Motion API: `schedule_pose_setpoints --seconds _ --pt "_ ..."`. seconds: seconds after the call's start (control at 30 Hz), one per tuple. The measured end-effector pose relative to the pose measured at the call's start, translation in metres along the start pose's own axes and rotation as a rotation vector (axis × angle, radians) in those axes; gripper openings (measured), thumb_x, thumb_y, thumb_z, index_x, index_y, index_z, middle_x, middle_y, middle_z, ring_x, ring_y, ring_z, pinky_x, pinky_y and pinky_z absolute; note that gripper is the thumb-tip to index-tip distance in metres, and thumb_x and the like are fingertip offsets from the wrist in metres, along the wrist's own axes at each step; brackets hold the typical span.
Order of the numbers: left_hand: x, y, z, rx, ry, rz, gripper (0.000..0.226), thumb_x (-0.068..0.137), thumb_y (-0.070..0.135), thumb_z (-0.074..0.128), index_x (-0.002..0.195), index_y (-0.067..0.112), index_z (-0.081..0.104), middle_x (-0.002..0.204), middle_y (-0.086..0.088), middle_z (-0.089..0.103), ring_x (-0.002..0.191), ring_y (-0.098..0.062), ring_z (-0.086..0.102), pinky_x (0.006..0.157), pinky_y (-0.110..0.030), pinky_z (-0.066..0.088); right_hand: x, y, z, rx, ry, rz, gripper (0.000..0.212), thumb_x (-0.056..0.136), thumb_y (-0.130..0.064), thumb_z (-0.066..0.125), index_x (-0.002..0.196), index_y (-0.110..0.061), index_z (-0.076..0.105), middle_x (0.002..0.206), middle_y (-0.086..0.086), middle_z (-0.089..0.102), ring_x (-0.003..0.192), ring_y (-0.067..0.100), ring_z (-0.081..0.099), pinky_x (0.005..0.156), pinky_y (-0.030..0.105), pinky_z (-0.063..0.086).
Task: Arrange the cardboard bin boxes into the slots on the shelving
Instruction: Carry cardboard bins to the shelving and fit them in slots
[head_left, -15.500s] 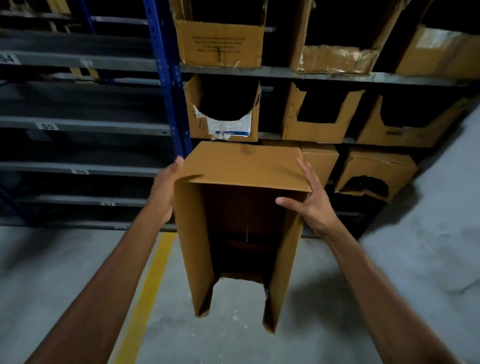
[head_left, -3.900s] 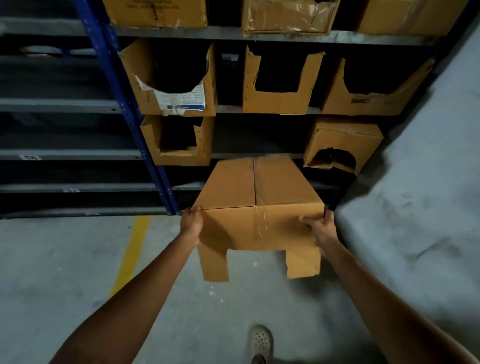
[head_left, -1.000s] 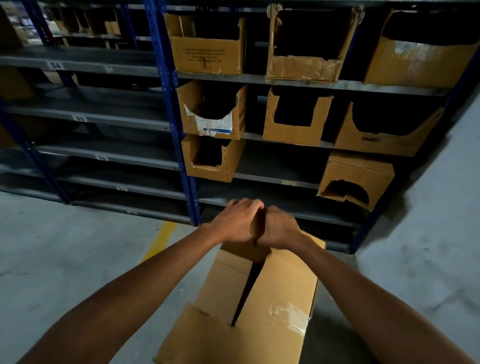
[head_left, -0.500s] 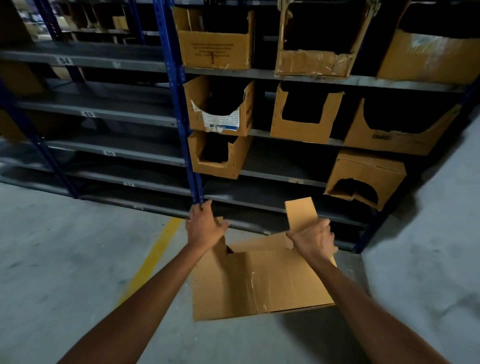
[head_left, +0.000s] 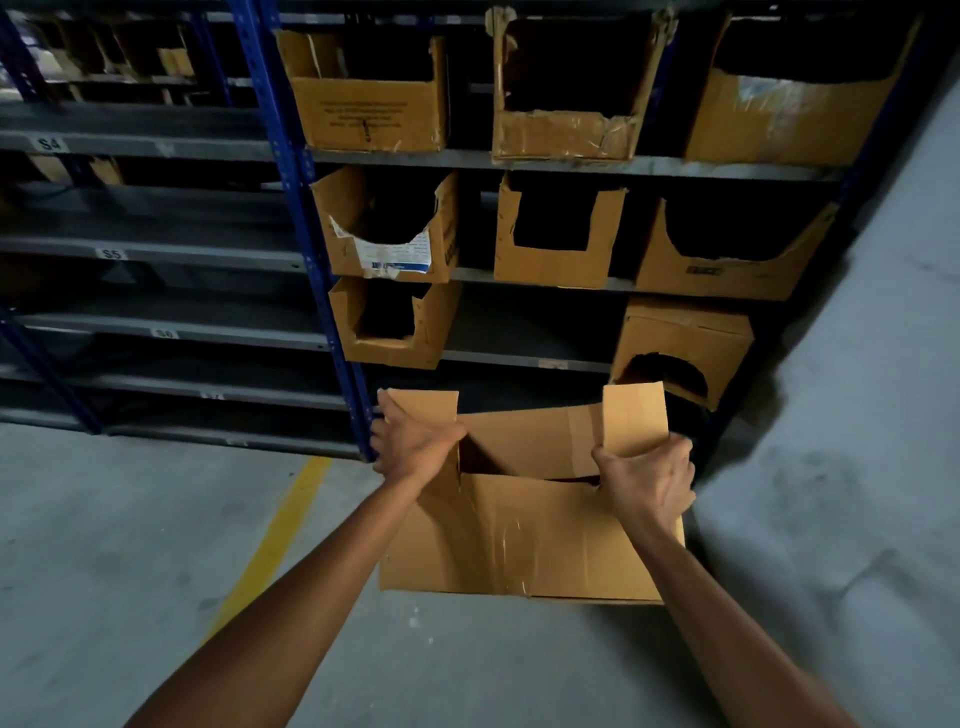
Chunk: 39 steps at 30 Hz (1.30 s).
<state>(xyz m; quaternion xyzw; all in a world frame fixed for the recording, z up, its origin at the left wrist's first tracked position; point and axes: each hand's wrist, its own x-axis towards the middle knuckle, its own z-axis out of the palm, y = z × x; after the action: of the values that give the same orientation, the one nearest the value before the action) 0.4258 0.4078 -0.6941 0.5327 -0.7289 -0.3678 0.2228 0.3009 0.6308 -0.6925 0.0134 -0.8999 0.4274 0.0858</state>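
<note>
The left grip (head_left: 415, 447) is curled round the left flap of the cardboard box (head_left: 519, 535). The right grip (head_left: 647, 480) is curled round the right flap. The box is open at the top. It is down low over the grey floor (head_left: 130, 545), just in front of the shelving (head_left: 291, 208). Other bin boxes (head_left: 556, 244) sit in slots higher up.

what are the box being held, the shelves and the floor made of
Box: brown cardboard, matte, with creases and a shiny strip of clear tape. Shelves: likely painted metal, smooth grey boards on blue perforated posts. Floor: looks like bare concrete, dull grey and mottled, with a painted yellow line.
</note>
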Motion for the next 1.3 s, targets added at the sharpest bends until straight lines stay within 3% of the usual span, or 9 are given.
schedule_pose_setpoints --seconds 0.23,0.47,0.93,1.07,1.17,1.3 --pt "0.015 0.034 0.003 -0.090 0.046 0.172 0.124 0.058 0.043 0.086 0.152 0.024 0.008 0.146 -0.014 0.032 0.134 -0.036 0.031 0.109 -0.059 0.028 0.019 0.005 0.003 0.163 0.054 0.048 0.085 0.060 -0.044 0.087 0.124 -0.013 0.040 0.116 0.008 0.054 0.113 0.029 0.051 0.099 0.053 0.043" --pt "0.049 0.061 0.004 -0.160 0.047 0.310 0.119 0.061 0.039 0.086 0.152 0.028 0.008 0.148 -0.009 0.029 0.135 -0.033 0.028 0.109 -0.062 0.029 0.049 -0.015 0.026 0.271 0.084 0.052 0.086 0.063 -0.047 0.087 0.126 -0.012 0.040 0.118 0.010 0.054 0.115 0.030 0.052 0.100 0.056 0.042" --pt "0.147 0.106 0.067 -0.240 0.076 0.350 0.120 0.059 0.039 0.086 0.152 0.029 0.011 0.147 -0.005 0.031 0.136 -0.027 0.029 0.108 -0.062 0.032 0.151 -0.049 0.099 0.233 0.126 0.059 0.086 0.065 -0.047 0.086 0.129 -0.009 0.041 0.122 0.012 0.054 0.118 0.032 0.052 0.101 0.055 0.042" --pt "0.169 0.109 0.090 -0.296 0.069 0.345 0.123 0.060 0.031 0.089 0.153 0.028 0.008 0.150 -0.004 0.026 0.137 -0.026 0.031 0.113 -0.056 0.028 0.174 -0.047 0.124 0.257 0.153 0.076 0.088 0.063 -0.046 0.088 0.128 -0.010 0.042 0.122 0.011 0.054 0.117 0.029 0.052 0.098 0.052 0.047" --pt "0.179 0.099 0.111 -0.319 0.044 0.294 0.125 0.060 0.024 0.091 0.152 0.033 0.007 0.153 -0.005 0.022 0.138 -0.029 0.030 0.110 -0.055 0.036 0.184 -0.037 0.148 0.249 0.118 0.102 0.090 0.062 -0.047 0.089 0.129 -0.010 0.042 0.123 0.011 0.054 0.119 0.030 0.052 0.098 0.052 0.048" --pt "0.183 0.099 0.136 -0.299 0.040 0.292 0.126 0.061 0.022 0.091 0.153 0.031 0.005 0.154 -0.004 0.018 0.139 -0.030 0.030 0.102 -0.039 0.036 0.200 -0.020 0.169 0.245 0.118 0.161 0.094 0.060 -0.048 0.089 0.131 -0.011 0.041 0.124 0.012 0.052 0.120 0.032 0.051 0.099 0.055 0.046"
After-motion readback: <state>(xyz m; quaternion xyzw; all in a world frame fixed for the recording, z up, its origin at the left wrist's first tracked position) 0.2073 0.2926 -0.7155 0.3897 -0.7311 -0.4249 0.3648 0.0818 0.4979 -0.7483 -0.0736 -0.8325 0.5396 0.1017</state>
